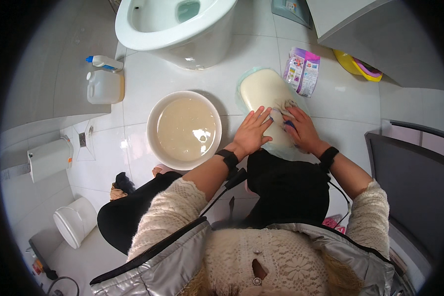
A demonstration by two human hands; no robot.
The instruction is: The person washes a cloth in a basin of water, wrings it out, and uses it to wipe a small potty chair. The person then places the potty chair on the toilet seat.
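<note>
A cream-coloured board [264,88] with a pale green translucent rim lies in front of me, its near end by my knee. On it is a small crumpled greyish cloth [282,104] with dark blue bits; its exact kind is unclear. My right hand [302,130] presses down on this cloth with curled fingers around part of it. My left hand [251,132] rests on the board's left side with its fingers stretched out, the fingertips beside the cloth. To the left stands a white basin [154,130] of cloudy water.
A toilet [192,47] stands ahead. Beyond the board lies a purple package [302,71]. A jug [105,88] and a white bottle [106,62] are by the left wall, a white bucket [75,222] lower left. A yellow basin [352,65] sits under the cabinet at right.
</note>
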